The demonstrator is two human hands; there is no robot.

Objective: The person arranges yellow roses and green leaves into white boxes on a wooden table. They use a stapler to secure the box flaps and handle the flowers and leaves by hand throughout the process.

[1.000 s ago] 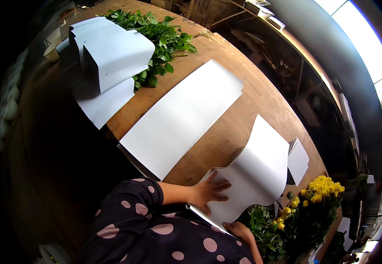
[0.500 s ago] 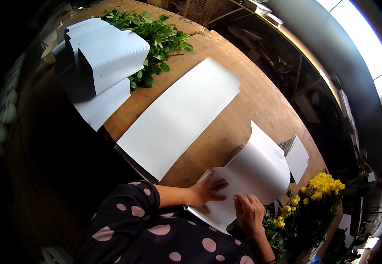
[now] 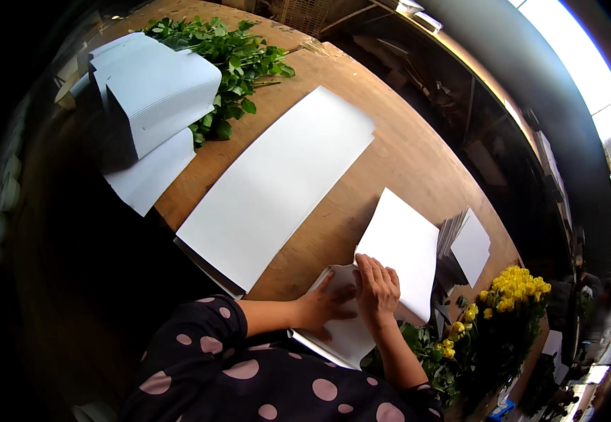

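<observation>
A white card sheet [image 3: 404, 243] lies folded over at the table's near edge, its upper flap raised. My left hand [image 3: 321, 309] rests with fingers spread on the sheet's lower part [image 3: 347, 334], partly in shadow. My right hand [image 3: 378, 287] has its fingers close together, pressed against the fold where the flap bends. Its thumb is mostly hidden. To the left of both hands lies a stack of flat white sheets [image 3: 277, 183].
Ridged white cardboard [image 3: 161, 88] sits at the far left beside leafy green stems [image 3: 238, 67]. Bunches of yellow roses [image 3: 513, 288] lie at the right. A pile of small white cards [image 3: 471, 246] stands near them on the wooden table [image 3: 397, 162].
My right hand has moved up and left onto the fold. The sheet's flap, rounded before, now lies flatter with a sharper bend. My left hand stays on the sheet.
</observation>
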